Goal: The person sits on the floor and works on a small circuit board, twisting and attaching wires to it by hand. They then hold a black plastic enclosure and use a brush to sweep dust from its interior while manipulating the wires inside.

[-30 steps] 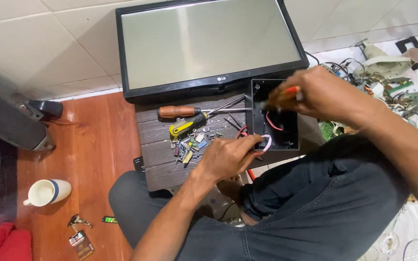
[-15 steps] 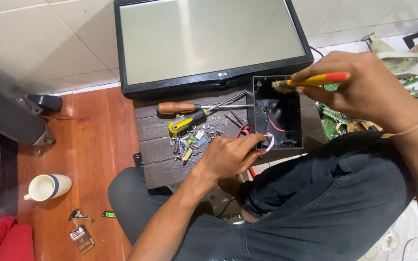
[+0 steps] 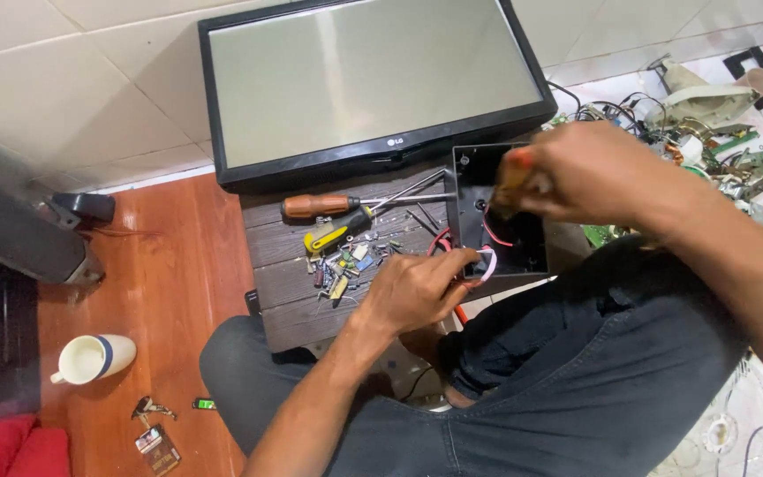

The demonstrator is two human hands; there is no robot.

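Black plastic housing [image 3: 501, 221], an open shallow box with red wiring inside, is lying at the right edge of the dark slatted wooden worktop [image 3: 284, 300], just in front of the flat-screen television [image 3: 373, 84] that is leaning against the tiled wall. The left hand [image 3: 417, 291] is pressing on the housing's near edge, fingers [image 3: 452, 262] curled over the rim and touching a pale loop of wire, apparently to keep the box from sliding while the other hand is working in it. The right hand [image 3: 589, 172] is hovering over the housing's far right corner, fingers clenched around a tool with an orange handle [image 3: 516, 170], its tip angling down into the box; the tip itself is hidden, so what it is meeting cannot be told.

Spare tools are lying within easy reach near the worktop's far edge: a brown-handled screwdriver [image 3: 333, 205] and a yellow-and-black screwdriver [image 3: 337, 232], both with shafts pointing right toward the housing. A scatter of small electronic components [image 3: 346, 265] is gathered in the middle of the worktop. On the wooden floor to the left, a white mug [image 3: 90, 358] is standing well apart, and circuit boards and cables [image 3: 717, 150] are piled on the tiles to the right.
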